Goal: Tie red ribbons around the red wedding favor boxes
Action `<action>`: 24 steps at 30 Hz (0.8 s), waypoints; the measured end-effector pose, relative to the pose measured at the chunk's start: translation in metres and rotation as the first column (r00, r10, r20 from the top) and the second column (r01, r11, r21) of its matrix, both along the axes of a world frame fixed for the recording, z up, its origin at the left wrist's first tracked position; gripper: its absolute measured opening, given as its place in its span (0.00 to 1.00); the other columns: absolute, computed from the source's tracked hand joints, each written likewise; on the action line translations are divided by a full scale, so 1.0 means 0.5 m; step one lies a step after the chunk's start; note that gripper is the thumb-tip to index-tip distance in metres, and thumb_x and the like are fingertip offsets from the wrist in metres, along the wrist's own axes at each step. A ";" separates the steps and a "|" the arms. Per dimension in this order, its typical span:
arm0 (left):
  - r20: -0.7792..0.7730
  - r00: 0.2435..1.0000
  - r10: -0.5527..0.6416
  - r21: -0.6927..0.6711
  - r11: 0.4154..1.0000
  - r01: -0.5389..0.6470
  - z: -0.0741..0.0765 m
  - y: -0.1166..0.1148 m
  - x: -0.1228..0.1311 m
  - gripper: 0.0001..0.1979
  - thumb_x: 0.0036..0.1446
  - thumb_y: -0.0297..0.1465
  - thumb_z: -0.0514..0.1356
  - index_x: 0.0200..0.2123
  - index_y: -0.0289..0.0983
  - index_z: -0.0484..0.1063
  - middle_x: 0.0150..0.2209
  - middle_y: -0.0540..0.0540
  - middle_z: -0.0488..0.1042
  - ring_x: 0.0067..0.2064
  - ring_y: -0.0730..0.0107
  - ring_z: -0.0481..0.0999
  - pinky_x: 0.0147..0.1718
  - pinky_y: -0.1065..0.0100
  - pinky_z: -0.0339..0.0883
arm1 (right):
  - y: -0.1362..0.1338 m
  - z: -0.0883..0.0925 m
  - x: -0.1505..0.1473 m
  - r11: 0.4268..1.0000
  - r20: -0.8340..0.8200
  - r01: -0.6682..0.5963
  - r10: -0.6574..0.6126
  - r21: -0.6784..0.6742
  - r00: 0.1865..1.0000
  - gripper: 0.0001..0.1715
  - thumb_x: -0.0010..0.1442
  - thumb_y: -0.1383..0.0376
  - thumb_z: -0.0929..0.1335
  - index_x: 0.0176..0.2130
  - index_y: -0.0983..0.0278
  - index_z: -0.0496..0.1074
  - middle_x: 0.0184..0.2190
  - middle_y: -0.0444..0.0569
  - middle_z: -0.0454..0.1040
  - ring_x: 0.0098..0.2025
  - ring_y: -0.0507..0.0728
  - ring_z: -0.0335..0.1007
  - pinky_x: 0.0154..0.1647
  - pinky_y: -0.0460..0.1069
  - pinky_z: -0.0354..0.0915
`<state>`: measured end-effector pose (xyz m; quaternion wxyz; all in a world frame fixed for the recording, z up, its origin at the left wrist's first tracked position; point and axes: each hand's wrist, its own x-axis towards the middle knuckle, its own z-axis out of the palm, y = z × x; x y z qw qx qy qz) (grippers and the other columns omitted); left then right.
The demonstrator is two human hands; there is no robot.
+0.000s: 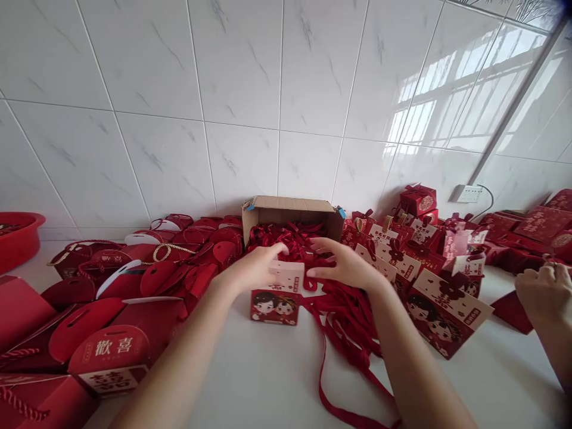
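Note:
A small red gift box [275,305] with two cartoon figures on its front stands on the white table in front of me. Its pale pink top flap [286,275] is up. My left hand [254,268] rests on the left of that flap, fingers curled over it. My right hand [344,265] is at the flap's right edge, fingers pinched toward a red ribbon [313,285] lying there. Behind both hands sits an open cardboard box [290,211] full of red ribbons.
Flat red folded boxes [111,351] pile up at left, with a red basin [18,235] far left. Finished gift boxes [442,316] stand at right. Loose ribbons [348,339] trail across the table. Another person's hand [543,295] shows at the right edge. A tiled wall stands behind.

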<state>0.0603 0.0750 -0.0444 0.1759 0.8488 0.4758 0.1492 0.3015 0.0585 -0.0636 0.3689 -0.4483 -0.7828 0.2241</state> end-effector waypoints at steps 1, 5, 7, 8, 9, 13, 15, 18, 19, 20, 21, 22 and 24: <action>0.036 0.998 -0.042 0.000 0.999 0.042 -0.005 -0.003 0.012 0.26 0.49 0.34 0.61 0.53 0.46 0.63 0.48 0.46 0.72 0.45 0.61 0.74 0.37 0.69 0.66 | 0.010 -0.010 -0.014 0.997 -0.017 -0.064 0.063 -0.035 0.998 0.42 0.49 0.59 0.74 0.59 0.63 0.60 0.53 0.56 0.70 0.50 0.58 0.69 0.47 0.53 0.68; 0.134 0.987 -0.086 0.012 0.996 0.085 -0.011 -0.005 0.020 0.28 0.52 0.31 0.58 0.57 0.46 0.57 0.52 0.44 0.67 0.46 0.62 0.72 0.40 0.66 0.67 | 0.033 -0.037 -0.035 0.984 -0.014 -0.140 0.139 -0.111 0.990 0.37 0.50 0.65 0.72 0.58 0.64 0.62 0.34 0.46 0.75 0.33 0.53 0.70 0.34 0.48 0.66; 0.166 0.984 -0.063 0.003 0.998 0.064 -0.009 0.000 0.010 0.29 0.53 0.33 0.58 0.58 0.45 0.54 0.49 0.43 0.66 0.41 0.65 0.72 0.38 0.66 0.67 | 0.037 -0.042 -0.031 0.982 -0.020 -0.138 0.136 -0.131 0.990 0.36 0.50 0.65 0.72 0.57 0.64 0.61 0.29 0.43 0.73 0.29 0.52 0.68 0.30 0.47 0.64; 0.179 0.982 -0.054 -0.005 0.998 0.056 -0.009 0.003 0.005 0.30 0.53 0.35 0.59 0.58 0.45 0.53 0.49 0.43 0.66 0.39 0.66 0.72 0.37 0.66 0.67 | 0.040 -0.044 -0.028 0.980 -0.024 -0.140 0.138 -0.140 0.990 0.34 0.50 0.65 0.72 0.55 0.64 0.63 0.28 0.42 0.73 0.28 0.51 0.67 0.29 0.46 0.63; 0.189 0.981 -0.047 -0.016 0.999 0.051 -0.008 0.006 0.000 0.31 0.53 0.35 0.59 0.58 0.45 0.52 0.48 0.43 0.66 0.38 0.67 0.72 0.36 0.66 0.67 | 0.042 -0.045 -0.026 0.979 -0.027 -0.142 0.140 -0.148 0.990 0.30 0.50 0.64 0.72 0.52 0.64 0.66 0.28 0.42 0.73 0.28 0.51 0.67 0.29 0.46 0.62; 0.205 0.978 -0.043 -0.083 0.995 0.061 -0.011 0.017 -0.005 0.20 0.52 0.38 0.60 0.49 0.42 0.66 0.48 0.44 0.66 0.36 0.67 0.72 0.33 0.68 0.66 | 0.052 -0.050 -0.026 0.977 -0.016 -0.143 0.142 -0.161 0.990 0.08 0.51 0.62 0.70 0.28 0.66 0.72 0.25 0.43 0.68 0.27 0.50 0.62 0.28 0.45 0.58; 0.203 0.978 -0.045 -0.121 0.990 0.071 -0.016 0.023 -0.003 0.14 0.51 0.41 0.61 0.37 0.39 0.74 0.43 0.44 0.70 0.33 0.67 0.72 0.30 0.69 0.64 | 0.054 -0.052 -0.028 0.980 -0.019 -0.126 0.125 -0.156 0.992 0.13 0.50 0.61 0.71 0.21 0.66 0.69 0.22 0.42 0.65 0.26 0.49 0.59 0.26 0.45 0.55; 0.241 0.970 -0.018 -0.141 0.989 0.053 -0.025 0.034 -0.001 0.16 0.47 0.45 0.63 0.28 0.37 0.76 0.35 0.46 0.73 0.32 0.64 0.71 0.30 0.67 0.63 | 0.056 -0.056 -0.033 0.984 -0.063 -0.092 0.083 -0.155 0.995 0.16 0.49 0.59 0.71 0.19 0.66 0.68 0.18 0.40 0.60 0.23 0.48 0.53 0.24 0.45 0.50; 0.274 0.962 0.002 -0.138 0.990 0.037 -0.026 0.037 -0.001 0.16 0.47 0.45 0.63 0.27 0.37 0.76 0.33 0.46 0.74 0.32 0.63 0.71 0.31 0.67 0.63 | 0.056 -0.056 -0.035 0.985 -0.092 -0.078 0.065 -0.153 0.994 0.16 0.49 0.59 0.71 0.19 0.66 0.67 0.17 0.39 0.59 0.22 0.47 0.52 0.24 0.45 0.50; 0.315 0.949 0.023 -0.135 0.991 0.021 -0.027 0.040 -0.001 0.17 0.47 0.46 0.63 0.27 0.36 0.76 0.31 0.46 0.74 0.33 0.62 0.71 0.32 0.66 0.63 | 0.057 -0.055 -0.036 0.987 -0.131 -0.064 0.044 -0.149 0.990 0.17 0.49 0.57 0.71 0.20 0.66 0.68 0.17 0.39 0.58 0.22 0.47 0.52 0.24 0.45 0.49; 0.362 0.931 0.040 -0.136 0.991 0.010 -0.026 0.041 -0.001 0.19 0.48 0.47 0.63 0.28 0.36 0.76 0.31 0.45 0.74 0.34 0.61 0.72 0.33 0.66 0.63 | 0.056 -0.053 -0.037 0.988 -0.179 -0.050 0.024 -0.144 0.984 0.18 0.49 0.56 0.71 0.21 0.66 0.68 0.17 0.39 0.59 0.22 0.48 0.53 0.24 0.45 0.50; 0.412 0.910 0.052 -0.143 0.990 0.008 -0.023 0.040 0.000 0.20 0.49 0.48 0.62 0.30 0.35 0.76 0.32 0.45 0.75 0.35 0.60 0.73 0.34 0.65 0.64 | 0.055 -0.050 -0.038 0.990 -0.232 -0.039 0.007 -0.136 0.973 0.19 0.50 0.54 0.71 0.22 0.66 0.69 0.18 0.40 0.60 0.23 0.48 0.54 0.25 0.45 0.52; 0.502 0.863 0.053 -0.166 0.985 0.036 -0.014 0.033 0.003 0.22 0.52 0.49 0.59 0.37 0.35 0.74 0.35 0.44 0.77 0.38 0.60 0.75 0.36 0.65 0.67 | 0.047 -0.039 -0.041 0.993 -0.337 -0.025 -0.016 -0.115 0.941 0.22 0.51 0.50 0.69 0.25 0.66 0.69 0.20 0.41 0.63 0.24 0.49 0.57 0.26 0.46 0.55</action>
